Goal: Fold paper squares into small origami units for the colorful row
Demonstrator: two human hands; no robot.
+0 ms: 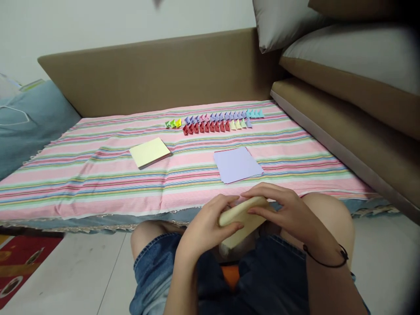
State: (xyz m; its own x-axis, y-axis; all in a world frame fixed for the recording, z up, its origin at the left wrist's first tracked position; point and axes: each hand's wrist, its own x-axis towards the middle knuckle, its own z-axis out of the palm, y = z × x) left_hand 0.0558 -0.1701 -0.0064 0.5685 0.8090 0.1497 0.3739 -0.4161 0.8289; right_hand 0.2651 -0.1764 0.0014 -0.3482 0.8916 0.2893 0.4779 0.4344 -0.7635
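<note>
Over my lap, a pale yellow sheet of paper point(243, 221) is bent over on itself, with a rounded curve along its upper edge. My left hand point(208, 225) grips its left side between thumb and fingers. At the right side, my right hand point(278, 203) is closed on the same sheet, thumb on the near face and fingers over the top. Just beyond the hands lies a stack of lilac paper squares point(238, 165), slightly fanned. Further left sits a neat stack of pale yellow paper point(150, 152).
Small folded paper pieces stand in rows on the striped cloth point(98, 175): red ones point(206, 127), light blue ones point(255, 113), and several other colours. A brown backrest point(157, 74) rises behind. Cushions point(354, 65) are piled at right; a blue pillow point(33, 122) lies left.
</note>
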